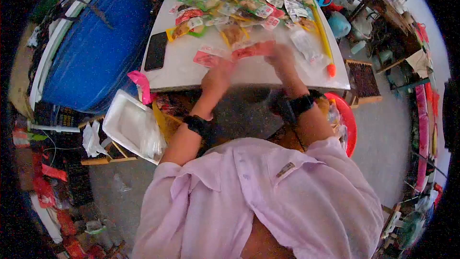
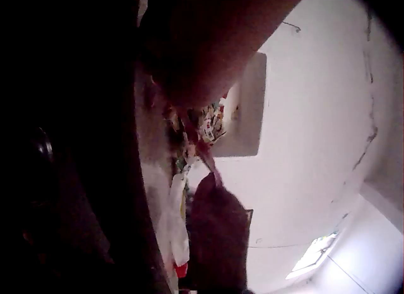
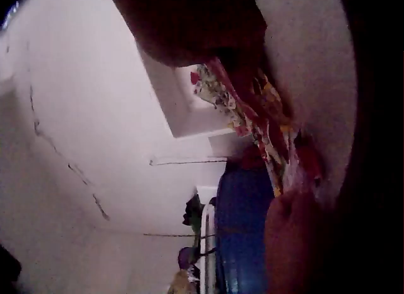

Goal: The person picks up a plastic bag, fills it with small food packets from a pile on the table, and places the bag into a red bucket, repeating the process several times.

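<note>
Between the hands, above the near part of the white table (image 1: 177, 74), a red packet (image 1: 254, 50) is stretched level in the head view. My right hand (image 1: 282, 62) pinches its right end. My left hand (image 1: 218, 79) is at its left end, blurred, with another red packet (image 1: 208, 56) beside its fingers. In the right wrist view the red packet (image 3: 243, 95) runs between my right hand (image 3: 202, 29) and my left hand (image 3: 293, 234). The left wrist view is dark; my left hand (image 2: 202, 60) and right hand (image 2: 218, 231) show there.
Many packets (image 1: 239, 0) lie heaped on the table's far part. A black phone (image 1: 156, 52) is at the left edge, a clear bag (image 1: 306, 45) and yellow stick (image 1: 322, 33) at the right. Below stand a white foam box (image 1: 129, 124) and a red basin (image 1: 352, 129); a blue barrel (image 1: 98, 43) is left.
</note>
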A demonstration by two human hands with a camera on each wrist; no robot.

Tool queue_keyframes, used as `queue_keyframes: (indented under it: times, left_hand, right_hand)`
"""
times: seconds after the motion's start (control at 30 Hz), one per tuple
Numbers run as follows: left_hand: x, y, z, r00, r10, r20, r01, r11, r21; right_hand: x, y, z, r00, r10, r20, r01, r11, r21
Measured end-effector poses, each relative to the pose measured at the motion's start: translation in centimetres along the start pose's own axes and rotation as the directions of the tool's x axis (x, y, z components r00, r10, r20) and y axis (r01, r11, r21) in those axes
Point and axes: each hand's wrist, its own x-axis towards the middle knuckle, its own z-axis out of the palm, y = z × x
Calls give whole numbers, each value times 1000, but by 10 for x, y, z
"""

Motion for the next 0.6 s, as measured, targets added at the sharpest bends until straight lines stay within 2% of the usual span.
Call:
queue_keyframes:
  times: [0.07,0.1,0.2,0.3,0.33,0.4,0.47,0.57,0.6]
  left_hand:
    - [1,4,0,999,-49,-10,48,995,-85]
    - [1,6,0,997,-73,-18,70,989,-127]
    - [6,1,17,993,30,-115,-48,986,-157]
    - [8,0,25,991,37,-131,-59,983,-175]
    - [7,0,27,988,54,-147,-81,979,-186]
    - [7,-1,28,980,83,-183,-121,970,-209]
    - [8,-4,31,973,113,-200,-152,970,-190]
    - [10,-7,36,969,114,-220,-153,973,-172]
    - [10,-8,38,968,107,-226,-147,975,-167]
  right_hand:
    - [-24,9,-15,994,-106,25,108,991,-83]
    - [-35,10,-21,999,-43,21,45,995,-88]
    - [-57,4,-24,989,133,-68,-130,991,43]
    - [-68,-15,-12,956,244,-162,-218,962,165]
    - [-69,-12,-9,977,124,-173,-104,987,121]
    - [-69,-12,-6,968,158,-193,-123,976,181]
    - [-66,-35,-3,872,459,-168,-369,844,389]
    - [-63,-29,-7,871,482,-92,-414,822,390]
    - [-63,-24,-9,893,446,-63,-398,847,353]
